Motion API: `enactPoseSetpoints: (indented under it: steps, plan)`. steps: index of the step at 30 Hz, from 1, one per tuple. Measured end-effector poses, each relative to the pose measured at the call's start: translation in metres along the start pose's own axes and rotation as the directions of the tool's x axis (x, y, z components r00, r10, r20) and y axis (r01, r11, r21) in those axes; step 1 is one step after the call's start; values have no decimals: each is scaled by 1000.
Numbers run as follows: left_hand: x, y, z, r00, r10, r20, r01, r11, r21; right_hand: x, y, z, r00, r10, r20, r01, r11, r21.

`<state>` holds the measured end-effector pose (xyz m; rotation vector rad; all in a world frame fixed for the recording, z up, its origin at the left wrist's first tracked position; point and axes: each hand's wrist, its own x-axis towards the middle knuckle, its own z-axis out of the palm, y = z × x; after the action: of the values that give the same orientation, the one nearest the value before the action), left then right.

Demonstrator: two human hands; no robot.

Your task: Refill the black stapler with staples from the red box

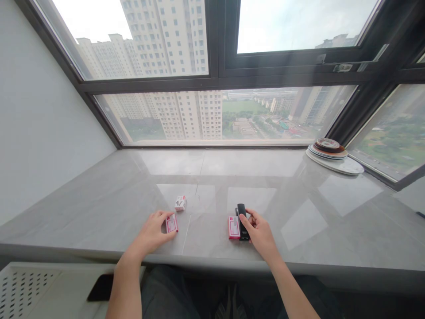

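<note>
Grey stone-look slab forms the counter [215, 164]; we have both hands near its front edge. We hold the left box [171, 223], pink with a pale label, in our left hand [156, 228]: the thumb sits at the near end and the index finger at the far end, parted by the length of the box. We cannot tell whether the left box is raised off the counter. Just beyond it and slightly to the right, we see the white box [180, 203], marked with dark and red print, resting on the counter. In our right hand [260, 228] we have the black stapler [243, 221]: the thumb lies over it and the fingers curl at its right side, spread about as wide as its body. The stapler points away from us. Along its left side we find the right box [233, 227], also pink; we cannot tell whether the two touch. Well apart, in the far right corner, we note stacked plates [327, 153] beside the window frame [215, 83]. At lower left, below the counter, we see a white perforated panel [26, 283].
</note>
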<state>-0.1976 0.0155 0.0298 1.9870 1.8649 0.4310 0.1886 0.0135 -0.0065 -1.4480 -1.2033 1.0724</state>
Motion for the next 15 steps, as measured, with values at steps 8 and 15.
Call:
enactPoseSetpoints:
  steps: [8,15]
  plan:
    - [-3,157,31,914,400,58,-373,890,-264,0,0,-1,1000,-27,-2,27,1000,-14]
    - [18,184,70,877,481,24,-457,847,-270,0,0,-2,998,-62,-7,61,998,-33]
